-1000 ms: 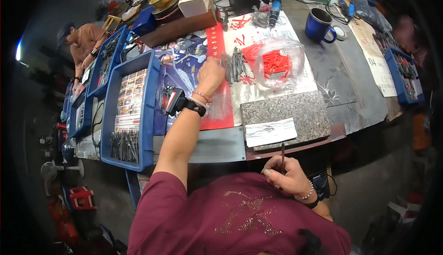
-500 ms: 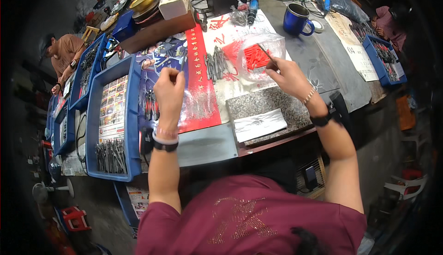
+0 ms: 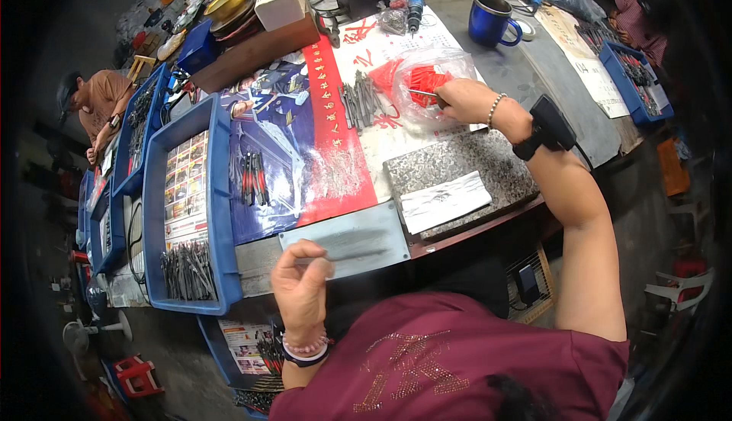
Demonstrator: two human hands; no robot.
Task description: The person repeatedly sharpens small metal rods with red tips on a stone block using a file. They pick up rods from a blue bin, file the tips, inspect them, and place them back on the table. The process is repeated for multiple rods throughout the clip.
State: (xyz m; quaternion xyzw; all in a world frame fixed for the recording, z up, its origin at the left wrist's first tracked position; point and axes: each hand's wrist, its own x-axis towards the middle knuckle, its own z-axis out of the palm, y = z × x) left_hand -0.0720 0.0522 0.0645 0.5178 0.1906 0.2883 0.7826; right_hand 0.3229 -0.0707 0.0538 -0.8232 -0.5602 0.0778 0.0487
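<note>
My right hand [image 3: 467,101] is closed on a thin dark metal piece [image 3: 424,93], whose tip points into a clear plastic bag [image 3: 455,65] of small red pieces [image 3: 429,80]. My left hand [image 3: 301,280] is at the table's front edge, by a pale grey plate [image 3: 347,247]. Its thumb and fingers are pinched together; what they hold, if anything, is too blurred to make out. Behind the plate, left of the bag, lies a row of grey metal pieces [image 3: 361,101]. Several red-and-black tools [image 3: 253,179] rest on the dark blue poster.
A speckled stone slab [image 3: 488,165] carries a folded white cloth [image 3: 446,201]. At left stands a blue tray [image 3: 229,215] with dark metal pieces. A blue mug [image 3: 489,23] and an electric screwdriver [image 3: 415,5] are at the back. Another person [image 3: 107,104] sits at far left.
My left hand has drawn back toward me, from over the poster to the table's front edge. The right hand has moved slightly forward, bringing the metal piece's tip to the red pieces.
</note>
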